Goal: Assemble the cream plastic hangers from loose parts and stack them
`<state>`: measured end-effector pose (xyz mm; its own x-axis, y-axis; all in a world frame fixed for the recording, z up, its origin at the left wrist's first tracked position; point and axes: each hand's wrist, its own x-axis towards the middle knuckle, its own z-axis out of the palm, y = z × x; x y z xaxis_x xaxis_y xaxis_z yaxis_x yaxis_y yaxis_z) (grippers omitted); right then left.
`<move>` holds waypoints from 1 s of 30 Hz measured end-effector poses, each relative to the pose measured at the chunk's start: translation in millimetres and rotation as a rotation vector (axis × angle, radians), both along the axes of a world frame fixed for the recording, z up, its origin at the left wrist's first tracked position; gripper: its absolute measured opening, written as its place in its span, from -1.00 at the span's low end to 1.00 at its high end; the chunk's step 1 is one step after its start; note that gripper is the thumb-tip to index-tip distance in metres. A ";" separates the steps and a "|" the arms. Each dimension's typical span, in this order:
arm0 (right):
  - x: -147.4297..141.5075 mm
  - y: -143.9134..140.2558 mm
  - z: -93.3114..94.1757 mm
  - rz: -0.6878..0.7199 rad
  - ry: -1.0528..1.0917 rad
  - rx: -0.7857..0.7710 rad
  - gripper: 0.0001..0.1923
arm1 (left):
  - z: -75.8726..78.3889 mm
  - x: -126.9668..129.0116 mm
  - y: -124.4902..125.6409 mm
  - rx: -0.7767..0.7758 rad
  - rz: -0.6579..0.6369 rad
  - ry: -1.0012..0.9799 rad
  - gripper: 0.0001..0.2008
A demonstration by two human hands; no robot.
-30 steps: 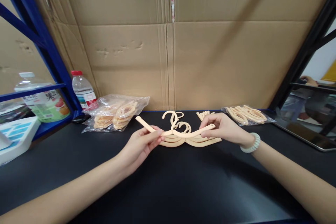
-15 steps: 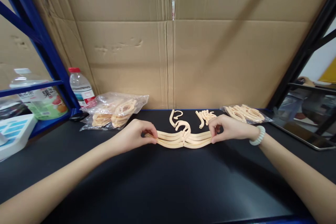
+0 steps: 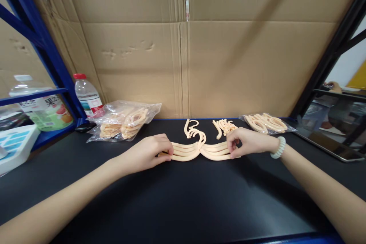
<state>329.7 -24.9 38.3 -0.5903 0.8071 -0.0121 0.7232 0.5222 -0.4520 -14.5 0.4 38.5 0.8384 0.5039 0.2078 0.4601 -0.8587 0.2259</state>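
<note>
— What lies on the black table (image 3: 183, 198)?

— A stack of cream plastic hangers (image 3: 199, 150), their curved arms fanned left and right and their hooks bunched at the middle, lies flat just in front of the cardboard wall (image 3: 183, 65).

— And the hands?

— The left hand (image 3: 148, 153) rests palm down at the stack's left end, fingers pinched on the arm tips. The right hand (image 3: 246, 142), a pale bead bracelet (image 3: 278, 147) at its wrist, pinches the right end. Loose hooks (image 3: 225, 126) lie just behind the stack, bagged parts (image 3: 126, 122) to its left.
</note>
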 end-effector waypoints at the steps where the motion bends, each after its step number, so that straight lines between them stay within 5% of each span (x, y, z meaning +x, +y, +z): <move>1: 0.2 -0.3 0.3 0.004 -0.001 0.005 -0.81 | 0.0 0.3 -0.6 0.014 -0.007 0.006 -0.86; 12: -8.7 -3.7 -3.5 0.062 -0.038 0.129 -0.76 | -4.3 7.6 -9.7 0.225 -0.043 0.091 -0.85; 18: -10.0 -2.5 -2.9 0.030 -0.056 0.176 -0.94 | -9.0 9.0 -9.5 0.242 -0.031 0.025 -0.85; 30: -24.4 -7.6 -11.2 -0.018 -0.003 0.237 -0.72 | -30.6 17.2 -13.4 0.177 0.072 -0.113 -0.82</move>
<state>305.3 -32.5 27.0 -0.5758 0.7980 0.1778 0.7345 0.6004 -0.3162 2.7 -13.0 7.9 0.7680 0.5092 0.3886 0.5022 -0.8552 0.1281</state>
